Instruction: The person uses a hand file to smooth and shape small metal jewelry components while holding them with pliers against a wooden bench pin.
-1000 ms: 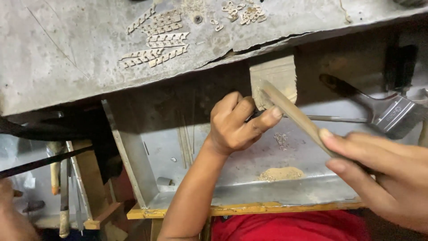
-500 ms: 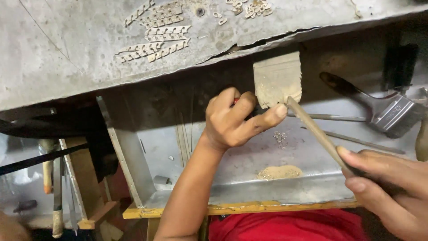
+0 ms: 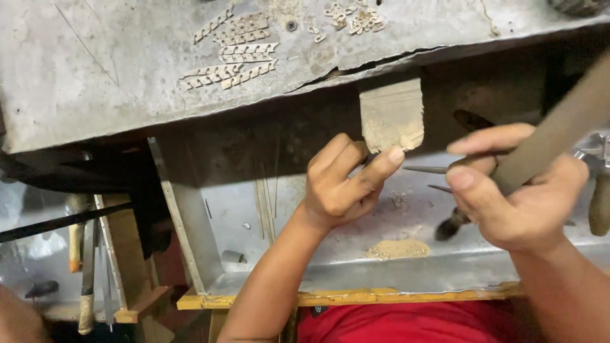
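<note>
My left hand pinches a small dark piece between thumb and forefinger, pressed against the lower edge of a worn wooden bench peg. The piece itself is almost hidden by the fingertips. My right hand is just to the right of the left, its fingers wrapped around a long flat file. The blurred file slants up toward the top right, away from the peg. Both hands hover over a metal catch tray under the bench.
Rows of small metal links lie on the scratched grey bench top. A heap of yellowish filings sits in the tray, with a dark brush tip below my right hand. Hand tools hang at the left.
The file's tip was at the peg beside my left fingers. My right hand has since come up and in toward the left hand, and the file now points up to the right.
</note>
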